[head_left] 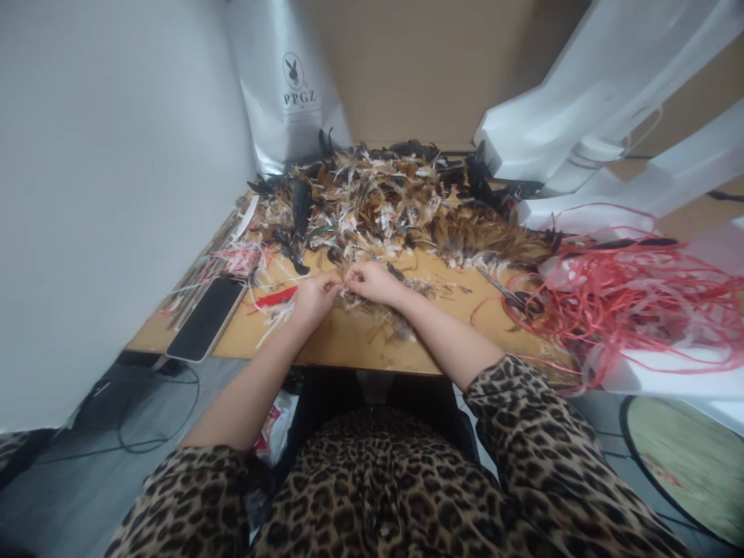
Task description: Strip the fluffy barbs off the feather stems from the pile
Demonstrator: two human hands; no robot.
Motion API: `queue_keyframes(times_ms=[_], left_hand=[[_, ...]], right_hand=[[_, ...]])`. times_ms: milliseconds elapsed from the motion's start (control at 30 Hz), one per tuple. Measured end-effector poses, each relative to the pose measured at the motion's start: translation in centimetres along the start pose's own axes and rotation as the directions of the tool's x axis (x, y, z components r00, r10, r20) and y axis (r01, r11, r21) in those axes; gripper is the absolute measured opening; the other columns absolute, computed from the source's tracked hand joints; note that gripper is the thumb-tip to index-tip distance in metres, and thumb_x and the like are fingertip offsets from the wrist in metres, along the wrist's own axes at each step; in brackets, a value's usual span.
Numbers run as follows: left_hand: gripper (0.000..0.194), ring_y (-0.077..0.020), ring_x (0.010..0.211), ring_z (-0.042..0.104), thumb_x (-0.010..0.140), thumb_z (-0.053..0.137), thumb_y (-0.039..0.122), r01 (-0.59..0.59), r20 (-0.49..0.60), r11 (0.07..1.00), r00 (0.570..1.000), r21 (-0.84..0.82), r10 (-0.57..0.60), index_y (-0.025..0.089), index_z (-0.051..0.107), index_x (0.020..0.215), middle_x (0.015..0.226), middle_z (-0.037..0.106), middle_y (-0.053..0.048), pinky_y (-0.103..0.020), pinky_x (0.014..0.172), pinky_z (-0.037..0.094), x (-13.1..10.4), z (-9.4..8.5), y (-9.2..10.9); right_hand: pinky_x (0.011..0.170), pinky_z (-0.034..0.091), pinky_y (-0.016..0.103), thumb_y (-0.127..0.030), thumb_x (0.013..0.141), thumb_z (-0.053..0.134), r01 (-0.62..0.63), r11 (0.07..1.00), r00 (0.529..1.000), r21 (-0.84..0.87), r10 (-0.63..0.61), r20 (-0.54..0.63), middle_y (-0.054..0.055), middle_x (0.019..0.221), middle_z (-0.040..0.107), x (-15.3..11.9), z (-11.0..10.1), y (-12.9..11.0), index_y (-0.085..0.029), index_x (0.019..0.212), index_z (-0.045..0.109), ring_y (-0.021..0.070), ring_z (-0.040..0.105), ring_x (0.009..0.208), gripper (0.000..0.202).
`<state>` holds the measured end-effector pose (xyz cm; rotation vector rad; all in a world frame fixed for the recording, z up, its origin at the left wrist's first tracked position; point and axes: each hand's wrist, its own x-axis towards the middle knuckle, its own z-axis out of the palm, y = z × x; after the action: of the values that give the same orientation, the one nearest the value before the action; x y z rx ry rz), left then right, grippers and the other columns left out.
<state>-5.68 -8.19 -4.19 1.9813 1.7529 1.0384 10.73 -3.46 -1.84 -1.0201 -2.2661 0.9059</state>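
Observation:
My left hand and my right hand meet over the middle of the yellowish table. The fingers of both are pinched together, fingertips nearly touching. What they hold between them is too small to make out. Directly beyond lies a big heap of brown, white and black feathers. Loose feather bits are scattered under and beside my right hand. A red strip lies just left of my left hand, among thin white strips.
A phone lies at the table's left front edge. Scissors rest right of my hands, beside a tangle of red ribbon. A silver bag stands behind the feathers. A round green-topped object is at lower right.

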Motion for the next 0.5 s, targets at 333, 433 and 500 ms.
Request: queue_keyframes(times_ms=[333, 433, 500], left_hand=[[0.016, -0.017, 0.062, 0.058, 0.069, 0.06, 0.03, 0.124, 0.0, 0.991, 0.992, -0.042, -0.124, 0.017, 0.069, 0.072, 0.067, 0.066, -0.005, -0.027, 0.06, 0.042, -0.17, -0.49, -0.45], [0.016, -0.0162, 0.061, 0.057, 0.068, 0.06, 0.03, 0.123, 0.007, 0.991, 0.992, -0.048, -0.123, 0.016, 0.068, 0.072, 0.066, 0.066, -0.005, -0.026, 0.059, 0.042, -0.36, -0.71, -0.84], [0.016, -0.0155, 0.06, 0.057, 0.069, 0.06, 0.029, 0.105, 0.017, 0.994, 0.994, -0.038, -0.105, 0.016, 0.068, 0.071, 0.065, 0.065, -0.005, -0.026, 0.058, 0.042, -0.46, -0.82, -1.0]], right_hand=[[0.056, 0.034, 0.022, -0.022, 0.07, 0.052, -0.049, 0.966, 0.997, -0.253, 0.033, -0.066, 0.003, 0.07, 0.066, -0.24, -0.54, -0.22, -0.017, 0.072, 0.066, 0.0115, 0.053, 0.06, 0.015], [0.057, 0.033, 0.022, -0.024, 0.069, 0.052, -0.075, 0.943, 0.997, -0.323, 0.06, -0.057, 0.003, 0.072, 0.066, -0.25, -0.71, -0.09, -0.018, 0.072, 0.067, 0.013, 0.054, 0.063, 0.016], [0.057, 0.032, 0.022, -0.023, 0.068, 0.051, -0.075, 0.934, 0.997, -0.35, 0.065, -0.039, 0.002, 0.072, 0.066, -0.24, -0.74, 0.0, -0.018, 0.073, 0.066, 0.0132, 0.054, 0.064, 0.017]])
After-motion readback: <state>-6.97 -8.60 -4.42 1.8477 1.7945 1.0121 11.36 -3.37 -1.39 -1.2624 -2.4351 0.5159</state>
